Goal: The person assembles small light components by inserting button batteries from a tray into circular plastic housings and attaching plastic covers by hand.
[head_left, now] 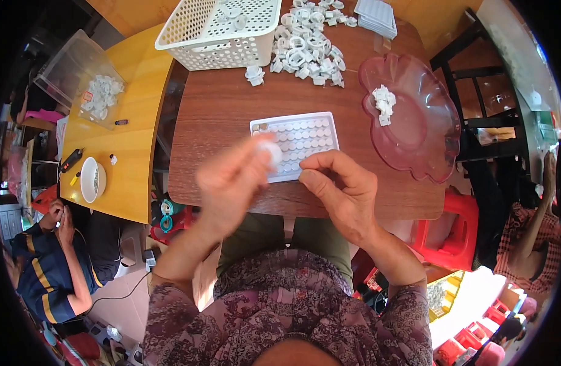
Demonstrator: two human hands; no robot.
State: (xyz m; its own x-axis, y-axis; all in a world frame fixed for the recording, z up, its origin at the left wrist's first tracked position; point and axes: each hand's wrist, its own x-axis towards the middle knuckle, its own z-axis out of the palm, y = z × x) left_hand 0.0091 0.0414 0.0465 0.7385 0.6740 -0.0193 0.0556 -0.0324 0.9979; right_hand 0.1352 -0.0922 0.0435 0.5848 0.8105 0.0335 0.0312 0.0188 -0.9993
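Blurred by motion, my left hand (pixel 231 180) is closed, with a round white plastic piece (pixel 269 154) at its fingertips. My right hand (pixel 347 192) is beside it, thumb and forefinger pinched together at the tray's near right corner. Whatever lies in that pinch is too small to make out. Under both hands sits a shallow white tray (pixel 336 135) holding rows of small white discs (pixel 300 144). Two brownish pieces (pixel 260 127) show in its far left corner, and my left hand hides part of the near left side.
Beyond the tray are a perforated white basket (pixel 222 56), a heap of white plastic parts (pixel 308 49) and stacked white trays (pixel 377 18). A flower-shaped reddish dish (pixel 417 143) with white pieces (pixel 384 105) stands right. Left, a yellow table (pixel 131 183) bears a bowl (pixel 92 180); people sit either side.
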